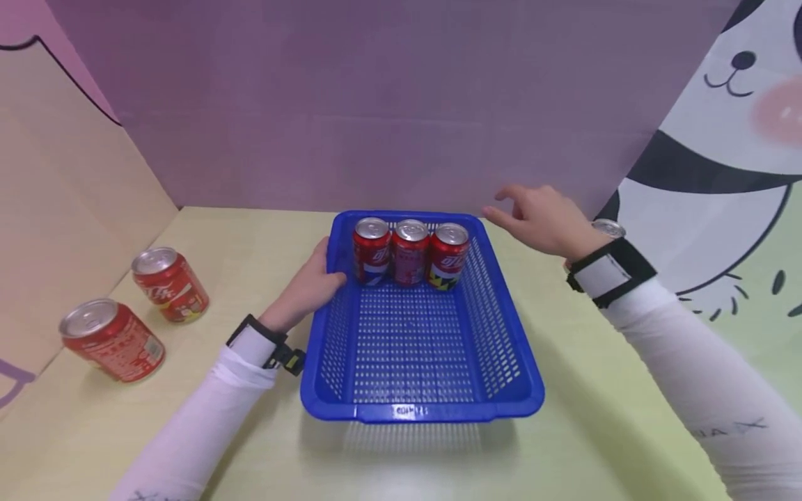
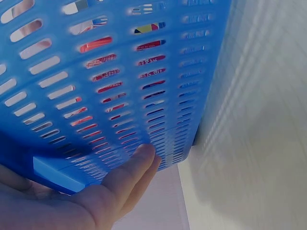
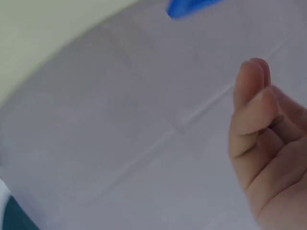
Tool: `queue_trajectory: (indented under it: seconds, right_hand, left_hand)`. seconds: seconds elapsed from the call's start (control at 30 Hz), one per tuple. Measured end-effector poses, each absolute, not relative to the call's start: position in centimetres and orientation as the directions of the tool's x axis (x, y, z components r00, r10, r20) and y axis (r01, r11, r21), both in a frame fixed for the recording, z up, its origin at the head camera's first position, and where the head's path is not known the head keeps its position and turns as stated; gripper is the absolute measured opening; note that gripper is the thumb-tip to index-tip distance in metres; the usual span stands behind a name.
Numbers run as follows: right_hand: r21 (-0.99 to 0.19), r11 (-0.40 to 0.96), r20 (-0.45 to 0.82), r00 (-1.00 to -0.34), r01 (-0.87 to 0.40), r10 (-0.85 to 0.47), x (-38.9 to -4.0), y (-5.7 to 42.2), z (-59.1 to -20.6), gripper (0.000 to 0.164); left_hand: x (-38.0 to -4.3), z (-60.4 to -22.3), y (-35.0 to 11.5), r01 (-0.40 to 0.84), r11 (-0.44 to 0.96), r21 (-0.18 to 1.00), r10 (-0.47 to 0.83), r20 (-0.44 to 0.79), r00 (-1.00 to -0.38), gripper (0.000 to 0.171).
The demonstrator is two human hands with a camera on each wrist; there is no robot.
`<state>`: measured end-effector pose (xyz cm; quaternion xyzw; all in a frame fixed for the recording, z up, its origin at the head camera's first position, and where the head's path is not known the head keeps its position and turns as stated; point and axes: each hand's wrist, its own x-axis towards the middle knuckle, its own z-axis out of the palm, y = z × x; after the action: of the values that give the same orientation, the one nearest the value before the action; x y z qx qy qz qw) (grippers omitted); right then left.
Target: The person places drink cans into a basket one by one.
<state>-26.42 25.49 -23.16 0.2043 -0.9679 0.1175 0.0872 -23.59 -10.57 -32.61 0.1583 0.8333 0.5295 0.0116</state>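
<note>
A blue plastic basket (image 1: 422, 412) with slotted walls stands on the table. Three red soda cans, a left one (image 1: 372, 252), a middle one (image 1: 410, 256) and a right one (image 1: 447, 257), are upright in a row at its far end. My left hand (image 1: 311, 284) grips the basket's left rim, thumb over the edge; in the left wrist view its fingers (image 2: 129, 179) lie against the outer wall. My right hand (image 1: 541, 219) hovers near the basket's far right corner, fingers loosely bent and holding nothing.
Two more red cans, a nearer one (image 1: 115, 341) and a farther one (image 1: 170, 285), stand left of the basket. Another can (image 1: 609, 227) is mostly hidden behind my right wrist. A purple-grey wall (image 1: 401, 139) rises behind the table, with a panda picture (image 1: 720, 167) at right.
</note>
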Motion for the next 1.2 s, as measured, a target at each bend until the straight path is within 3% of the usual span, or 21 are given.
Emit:
queue_trajectory:
  seconds: [0.27,0.47,0.67,1.2]
  right_hand:
    - [-0.402,0.861,0.155,-0.950,-0.312,-0.272,-25.2,27.2,-28.5,0.058]
    - [-0.528,0.774,0.185,-0.937,-0.349,-0.296,-24.5,26.7,-30.6,0.055]
    - [-0.508,0.756,0.229,-0.911,-0.413,-0.344,-24.5,25.6,-32.1,0.054]
    - [-0.480,0.757,0.275,-0.896,-0.443,-0.350,-25.1,25.2,-32.8,0.057]
  left_hand:
    - [-23.6,-33.0,-10.7,0.244,0.386,0.890,0.275,0.142,-0.951,0.070]
    - [-23.7,-33.0,-10.6,0.255,0.386,0.887,0.279,0.151,-0.948,0.071]
    - [-23.8,-32.9,-10.5,0.246,0.395,0.885,0.284,0.137,-0.949,0.072]
    - [-24.4,-33.4,-10.8,0.263,0.356,0.897,0.295,0.159,-0.942,0.070]
